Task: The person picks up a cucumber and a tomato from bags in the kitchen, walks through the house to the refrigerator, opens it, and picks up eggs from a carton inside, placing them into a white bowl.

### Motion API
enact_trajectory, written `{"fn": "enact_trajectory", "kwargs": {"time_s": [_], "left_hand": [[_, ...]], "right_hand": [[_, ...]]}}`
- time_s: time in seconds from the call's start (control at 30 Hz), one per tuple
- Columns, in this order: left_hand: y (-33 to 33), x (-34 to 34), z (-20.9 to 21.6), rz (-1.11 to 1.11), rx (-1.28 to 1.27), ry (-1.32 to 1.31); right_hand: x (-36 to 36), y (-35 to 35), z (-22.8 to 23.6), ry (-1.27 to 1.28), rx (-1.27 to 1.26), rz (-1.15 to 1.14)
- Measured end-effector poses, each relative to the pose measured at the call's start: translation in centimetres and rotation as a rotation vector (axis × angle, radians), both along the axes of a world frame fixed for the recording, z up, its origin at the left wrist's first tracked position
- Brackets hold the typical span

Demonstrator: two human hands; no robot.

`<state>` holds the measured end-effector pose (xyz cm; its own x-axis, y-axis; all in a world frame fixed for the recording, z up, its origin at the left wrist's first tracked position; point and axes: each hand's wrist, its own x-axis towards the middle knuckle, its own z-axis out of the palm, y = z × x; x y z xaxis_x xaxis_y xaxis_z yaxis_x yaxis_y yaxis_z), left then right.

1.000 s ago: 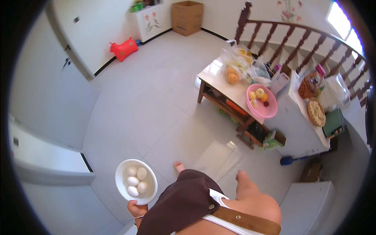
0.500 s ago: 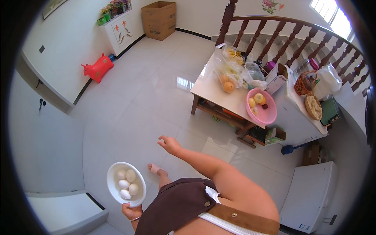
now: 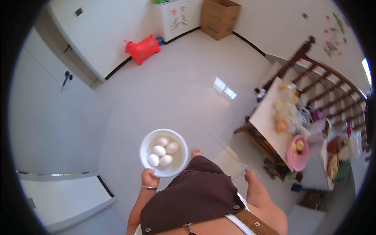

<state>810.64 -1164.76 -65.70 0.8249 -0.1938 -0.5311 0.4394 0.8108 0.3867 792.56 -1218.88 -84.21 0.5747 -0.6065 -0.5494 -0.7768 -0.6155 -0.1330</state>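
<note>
My left hand (image 3: 149, 179) grips the near-left rim of a round white bowl (image 3: 181, 165), its thumb side at the edge and a bracelet on the wrist. Several pale eggs (image 3: 166, 159) lie in the bowl. It hangs over the floor in front of my brown apron (image 3: 196, 192). Low beside my body on the right is my right hand (image 3: 250, 175), out over the floor near the table and touching nothing I can see. Motion blurs its fingers.
On the right, a table (image 3: 263, 117) carries bagged fruit (image 3: 281, 124) and a pink basin (image 3: 301, 156). Behind it rises a wooden stair railing (image 3: 333, 74). A red bouncy animal toy (image 3: 143, 49) and a cardboard box (image 3: 220, 17) stand along the far wall. A grey door (image 3: 55, 117) is at left.
The view has swung left, so the table and toy sit further right. The bowl of eggs has come in front of me, still in my left hand. My right hand has dropped to my side.
</note>
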Motion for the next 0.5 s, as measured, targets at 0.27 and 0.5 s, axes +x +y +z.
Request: {"fn": "enact_trajectory", "kwargs": {"time_s": [0.27,0.5], "left_hand": [[-0.7,19.7,2.7,0.034,-0.027,0.066],[2.2,32.3,5.9,0.099,0.010,-0.014]], "right_hand": [[20.5,4.8,-3.4,0.223,0.590,-0.586],[59.9,8.9,-1.1,-0.351,0.495,0.432]]}}
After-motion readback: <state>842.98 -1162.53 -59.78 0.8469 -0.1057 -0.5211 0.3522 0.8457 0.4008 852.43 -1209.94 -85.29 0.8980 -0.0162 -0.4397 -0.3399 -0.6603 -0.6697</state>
